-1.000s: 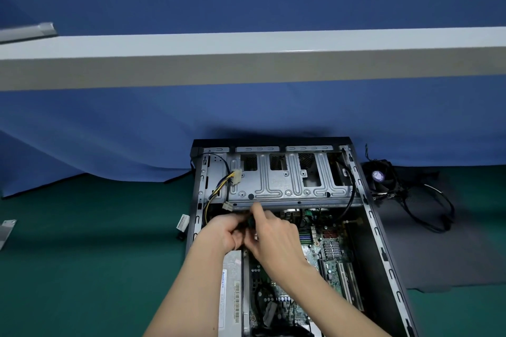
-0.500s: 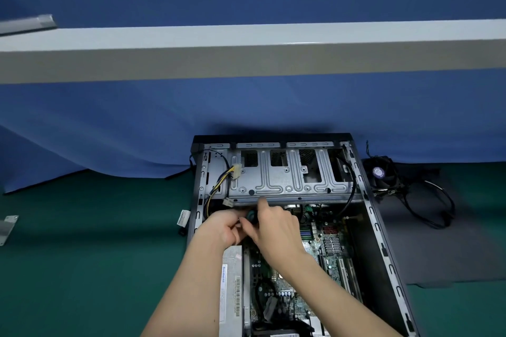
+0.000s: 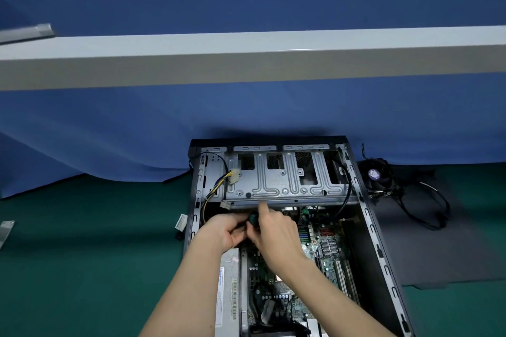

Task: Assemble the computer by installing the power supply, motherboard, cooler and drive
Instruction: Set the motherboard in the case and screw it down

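Computer (image 3: 366,223): left hand (image 3: 227,231), right hand (image 3: 277,235) on handle (image 3: 252,219)

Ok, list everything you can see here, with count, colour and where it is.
computer case: one, black, open, centre of green table
drive cage: one, silver, case's far end
motherboard: one, green, inside case
power supply: one, silver, case's near left
wire bundle: one, yellow-black, left of cage
cooler fan: one, black, on dark mat, right of case
cables: tangle, black, beside fan
bracket: one, silver, far left on table
tool handle: one, dark teal, between hands
left hand: one, fingers curled beside handle
right hand: one, gripping handle, forefinger at cage
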The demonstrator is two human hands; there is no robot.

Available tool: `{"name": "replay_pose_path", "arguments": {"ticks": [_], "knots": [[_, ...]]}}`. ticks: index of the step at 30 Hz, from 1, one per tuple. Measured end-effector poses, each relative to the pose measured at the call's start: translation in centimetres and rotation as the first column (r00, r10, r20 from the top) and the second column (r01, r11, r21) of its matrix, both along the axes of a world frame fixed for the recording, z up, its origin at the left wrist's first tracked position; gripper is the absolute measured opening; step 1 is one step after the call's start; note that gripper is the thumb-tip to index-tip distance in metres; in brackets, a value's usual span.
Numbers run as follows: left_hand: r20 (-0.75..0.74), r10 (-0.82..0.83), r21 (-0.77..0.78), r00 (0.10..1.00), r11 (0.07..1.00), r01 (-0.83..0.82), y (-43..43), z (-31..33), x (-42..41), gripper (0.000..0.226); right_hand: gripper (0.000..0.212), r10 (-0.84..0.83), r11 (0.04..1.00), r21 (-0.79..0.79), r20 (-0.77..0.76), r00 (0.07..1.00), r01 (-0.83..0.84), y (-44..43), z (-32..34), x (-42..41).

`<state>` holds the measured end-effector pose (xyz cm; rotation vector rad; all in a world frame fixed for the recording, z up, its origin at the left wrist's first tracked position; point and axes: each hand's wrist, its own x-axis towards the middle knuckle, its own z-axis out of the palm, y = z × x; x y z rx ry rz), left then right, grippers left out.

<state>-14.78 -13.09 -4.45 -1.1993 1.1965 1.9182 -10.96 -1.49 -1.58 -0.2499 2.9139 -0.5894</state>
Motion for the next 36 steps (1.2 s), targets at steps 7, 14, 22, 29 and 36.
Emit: {"name": "replay_pose_path", "arguments": {"ticks": [7, 14, 22, 29, 36], "knots": [[-0.109, -0.514, -0.313, 0.851, 0.830, 0.461, 0.2, 1.6, 1.1, 0.027, 0.015, -0.386, 0.776, -0.499, 0.108, 0.916, 0.386, 4.4, 1.9, 2.4], [-0.073, -0.862, -0.751, 0.501, 0.378, 0.541, 2.6, 2.9, 2.6, 0.028, 0.007, -0.534, 0.255, -0.806, 0.343, 0.772, 0.534, 12.8, 4.2, 2.1], [-0.108, -0.884, -0.991, 0.455, 0.132, 0.021, 10.2, 5.9, 2.4, 0.023, 0.008, -0.559, -0.245, -0.832, 0.541, 0.629, 0.498, 22.2, 6.8, -3.2], [-0.082, -0.875, -0.990, 0.478, 0.126, 0.060, 14.3, 2.4, 0.2, 0.021, 0.034, -0.515, 0.657, -0.422, 0.354, 0.781, 0.625, 26.6, 1.5, -8.9], [-0.046, -0.856, -0.998, 0.514, 0.057, 0.006, 14.7, 1.0, -0.5, 0.018, 0.091, -0.503, 0.859, 0.219, 0.205, 0.839, 0.462, 25.0, -2.0, -12.0]]}}
